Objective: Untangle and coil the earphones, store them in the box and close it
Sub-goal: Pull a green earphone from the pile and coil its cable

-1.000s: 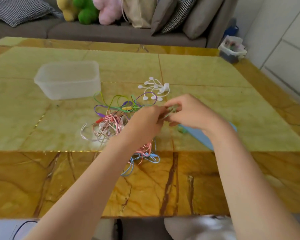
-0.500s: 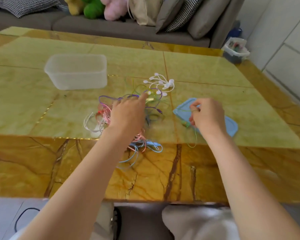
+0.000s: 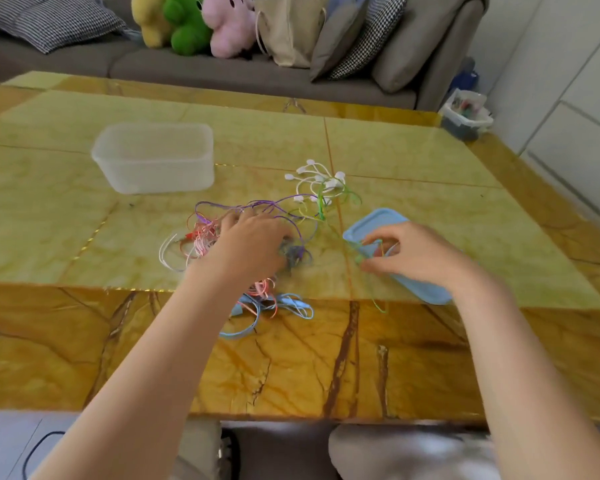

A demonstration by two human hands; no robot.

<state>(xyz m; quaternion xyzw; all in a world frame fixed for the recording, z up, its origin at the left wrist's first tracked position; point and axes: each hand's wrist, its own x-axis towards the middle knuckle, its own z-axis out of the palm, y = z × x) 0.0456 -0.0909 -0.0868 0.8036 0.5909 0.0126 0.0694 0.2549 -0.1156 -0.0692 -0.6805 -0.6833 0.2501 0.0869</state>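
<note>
Left hand (image 3: 253,244) pressed on thin tangled earphones (image 3: 205,233), grip unclear. Right hand (image 3: 416,254) pinching green cord (image 3: 321,202) over flat blue lid (image 3: 378,220). Translucent rounded box (image 3: 153,157) far left.

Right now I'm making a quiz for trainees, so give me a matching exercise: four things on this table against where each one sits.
Things:
1. box
2. lid
3. white earphones
4. blue cable

Places:
A. under the right hand
B. nearest the table's front edge, below the left hand
C. far left, apart from the tangle
D. far end of the tangle, near the centre seam

Pairs: 1-C, 2-A, 3-D, 4-B
</note>
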